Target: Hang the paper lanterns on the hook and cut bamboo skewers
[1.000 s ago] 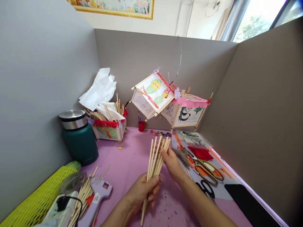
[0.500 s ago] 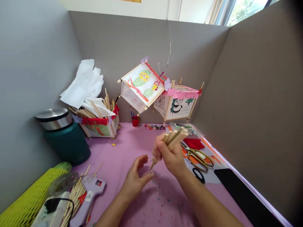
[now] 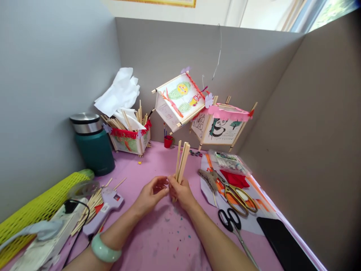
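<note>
My right hand is wrapped round a bundle of thin wooden sticks, which stands nearly upright over the middle of the table. The tops of the sticks fan slightly apart, and their lower ends show just beneath my fist. Close by on the left, my left hand is loosely curved with thumb and fingers apart, and no stick shows in it. Its fingertips come near my right thumb; whether they touch I cannot tell. A pale green bangle circles my left wrist.
At left are a teal bottle, a glue gun and a power strip. Paper lanterns hang at the back. Black scissors, gold-handled scissors and a black phone-like slab lie right.
The stick bundle went from tilted to nearly upright, and my right hand moved slightly left. My left hand drew back a little leftward. The camera view shifted, showing more of the black scissors.
</note>
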Demonstrator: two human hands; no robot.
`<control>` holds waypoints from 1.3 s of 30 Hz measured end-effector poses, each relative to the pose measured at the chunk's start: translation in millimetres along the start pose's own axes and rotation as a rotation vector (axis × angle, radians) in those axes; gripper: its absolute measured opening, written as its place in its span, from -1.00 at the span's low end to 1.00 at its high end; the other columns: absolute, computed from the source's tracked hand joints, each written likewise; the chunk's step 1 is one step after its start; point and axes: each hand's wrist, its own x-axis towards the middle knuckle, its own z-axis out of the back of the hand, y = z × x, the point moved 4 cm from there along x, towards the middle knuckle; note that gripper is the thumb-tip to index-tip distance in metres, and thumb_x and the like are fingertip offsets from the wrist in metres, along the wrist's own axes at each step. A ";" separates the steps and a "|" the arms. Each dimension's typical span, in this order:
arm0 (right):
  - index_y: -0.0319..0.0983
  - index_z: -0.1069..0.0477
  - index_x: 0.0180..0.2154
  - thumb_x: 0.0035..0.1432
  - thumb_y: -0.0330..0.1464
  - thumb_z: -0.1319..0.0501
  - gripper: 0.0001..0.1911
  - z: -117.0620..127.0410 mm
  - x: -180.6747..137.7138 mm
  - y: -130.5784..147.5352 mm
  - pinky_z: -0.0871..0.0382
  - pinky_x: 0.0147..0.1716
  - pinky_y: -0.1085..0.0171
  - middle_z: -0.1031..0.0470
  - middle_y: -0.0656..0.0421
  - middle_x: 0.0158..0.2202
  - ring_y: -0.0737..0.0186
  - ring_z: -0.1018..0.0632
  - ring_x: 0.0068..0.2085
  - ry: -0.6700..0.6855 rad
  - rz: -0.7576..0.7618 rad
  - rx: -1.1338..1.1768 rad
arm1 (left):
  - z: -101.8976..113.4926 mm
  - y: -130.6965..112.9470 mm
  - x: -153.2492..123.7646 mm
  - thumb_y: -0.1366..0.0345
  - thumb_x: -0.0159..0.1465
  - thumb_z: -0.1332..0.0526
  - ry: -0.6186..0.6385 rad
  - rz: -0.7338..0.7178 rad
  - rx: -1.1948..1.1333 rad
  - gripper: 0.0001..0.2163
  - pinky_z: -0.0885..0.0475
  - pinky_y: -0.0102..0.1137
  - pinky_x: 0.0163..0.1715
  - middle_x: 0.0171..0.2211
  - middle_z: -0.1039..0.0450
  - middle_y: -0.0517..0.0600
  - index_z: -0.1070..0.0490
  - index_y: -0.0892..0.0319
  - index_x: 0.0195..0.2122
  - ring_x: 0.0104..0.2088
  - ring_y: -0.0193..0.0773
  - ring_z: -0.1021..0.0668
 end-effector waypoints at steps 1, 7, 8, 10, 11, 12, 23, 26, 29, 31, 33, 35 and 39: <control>-0.22 -0.14 -0.58 0.03 -0.08 -0.20 -0.60 -1.0 -1.7 0.3 0.07 -0.76 0.41 -0.02 0.42 -0.75 0.52 -0.06 -0.75 0.014 -0.004 -0.001 | -0.2 -1.5 -0.6 0.22 0.13 -0.23 0.006 -0.015 0.004 -0.65 -0.35 -0.28 -0.13 -0.16 -0.43 0.11 -0.34 0.25 -0.09 -0.17 -0.19 -0.46; -0.23 -0.12 -0.64 0.01 -0.12 -0.23 -0.57 -5.8 -8.5 3.9 0.09 -0.72 0.40 -0.05 0.38 -0.75 0.51 -0.09 -0.71 0.112 -0.004 -0.029 | -5.8 -11.3 -5.1 0.24 0.13 -0.23 0.046 -0.056 0.015 -0.66 -0.34 -0.26 -0.08 -0.13 -0.44 0.10 -0.35 0.23 -0.08 -0.14 -0.16 -0.47; -0.23 -0.12 -0.64 0.00 -0.13 -0.23 -0.57 -6.7 -8.4 3.7 0.09 -0.71 0.40 -0.06 0.38 -0.75 0.51 -0.09 -0.71 0.126 -0.002 -0.031 | -7.1 -13.4 -6.0 0.24 0.12 -0.24 0.053 -0.068 0.020 -0.65 -0.33 -0.27 -0.07 -0.12 -0.43 0.10 -0.34 0.23 -0.07 -0.13 -0.15 -0.47; -0.23 -0.11 -0.65 -0.03 -0.15 -0.25 -0.58 -8.3 -7.0 2.5 0.09 -0.71 0.40 -0.06 0.38 -0.73 0.52 -0.09 -0.69 0.151 0.002 -0.031 | -9.7 -18.7 -8.1 0.26 0.09 -0.26 0.051 -0.112 0.036 -0.61 -0.31 -0.28 -0.03 -0.10 -0.42 0.09 -0.33 0.22 -0.04 -0.08 -0.13 -0.45; -0.23 -0.11 -0.65 -0.04 -0.16 -0.26 -0.58 -8.8 -6.0 1.7 0.09 -0.71 0.40 -0.06 0.38 -0.73 0.52 -0.09 -0.69 0.161 0.003 -0.031 | -10.9 -21.9 -9.3 0.26 0.08 -0.28 0.043 -0.142 0.044 -0.59 -0.29 -0.29 -0.01 -0.08 -0.41 0.08 -0.33 0.21 -0.04 -0.05 -0.12 -0.43; -0.23 -0.11 -0.64 -0.05 -0.16 -0.27 -0.58 -9.1 -5.0 0.8 0.10 -0.71 0.41 -0.05 0.38 -0.73 0.52 -0.08 -0.69 0.172 0.001 -0.030 | -12.1 -25.3 -10.6 0.27 0.08 -0.28 0.034 -0.171 0.048 -0.59 -0.26 -0.30 0.02 -0.07 -0.41 0.07 -0.33 0.20 -0.03 -0.02 -0.12 -0.41; -0.25 -0.31 -0.53 -0.11 -0.28 -0.29 -0.79 -30.5 -24.3 -12.6 0.01 -0.76 0.45 -0.19 0.36 -0.72 0.48 -0.18 -0.71 0.440 -0.226 -0.083 | -18.9 -45.3 -21.3 0.17 0.21 -0.12 0.111 -0.133 -0.043 -0.75 -0.32 -0.36 -0.14 -0.29 -0.49 0.06 -0.48 0.24 -0.28 -0.21 -0.17 -0.48; -0.27 -0.36 -0.47 -0.13 -0.27 -0.31 -0.78 -28.6 -26.6 -14.0 -0.18 -0.67 0.42 -0.31 0.30 -0.67 0.40 -0.34 -0.64 0.525 -0.285 -0.081 | -19.2 -46.2 -21.0 0.13 0.22 -0.09 0.142 -0.109 -0.109 -0.70 -0.33 -0.35 -0.19 -0.39 -0.48 0.06 -0.49 0.25 -0.42 -0.28 -0.18 -0.49; -0.30 -0.41 -0.35 -0.20 -0.25 -0.38 -0.64 -14.0 -20.6 -4.5 -0.35 -0.34 0.31 -0.47 0.18 -0.42 0.29 -0.49 -0.38 0.583 -0.275 -0.051 | -14.6 -48.5 -18.6 0.13 0.24 -0.06 0.088 -0.071 -0.227 -0.66 -0.33 -0.35 -0.21 -0.46 -0.46 0.06 -0.44 0.25 -0.52 -0.33 -0.22 -0.49; -0.32 -0.42 -0.30 -0.15 -0.22 -0.36 -0.62 -2.1 -14.6 2.5 -0.33 -0.23 0.26 -0.48 0.14 -0.34 0.27 -0.50 -0.31 0.588 -0.260 0.001 | -12.3 -47.9 -17.1 0.14 0.26 -0.04 0.059 -0.032 -0.390 -0.67 -0.35 -0.36 -0.30 -0.61 -0.38 -0.01 -0.38 0.22 -0.53 -0.46 -0.28 -0.47; -0.34 -0.42 -0.24 -0.08 -0.16 -0.32 -0.57 6.1 -9.3 6.0 -0.33 -0.22 0.21 -0.49 0.08 -0.32 0.23 -0.51 -0.31 0.565 -0.250 0.078 | -14.9 -41.4 -16.9 0.13 0.26 -0.04 0.076 0.053 -0.571 -0.71 -0.35 -0.40 -0.47 -0.72 -0.24 -0.11 -0.32 0.20 -0.51 -0.62 -0.35 -0.39; -0.33 -0.41 -0.19 -0.06 -0.06 -0.27 -0.49 9.7 -4.8 6.5 -0.35 -0.27 0.22 -0.49 0.04 -0.29 0.20 -0.52 -0.30 0.487 -0.210 0.172 | -24.3 -27.3 -19.1 0.12 0.24 -0.05 0.150 0.209 -0.677 -0.74 -0.33 -0.43 -0.61 -0.74 -0.15 -0.17 -0.29 0.19 -0.47 -0.73 -0.42 -0.27; -0.32 -0.44 -0.22 -0.01 -0.07 -0.24 -0.54 11.1 1.4 -1.1 -0.32 -0.45 0.36 -0.51 0.06 -0.33 0.29 -0.50 -0.39 0.210 -0.151 0.183 | -44.9 7.1 -27.5 0.11 0.20 -0.11 0.216 0.477 -0.666 -0.77 -0.30 -0.47 -0.75 -0.72 -0.16 -0.20 -0.32 0.19 -0.35 -0.77 -0.47 -0.18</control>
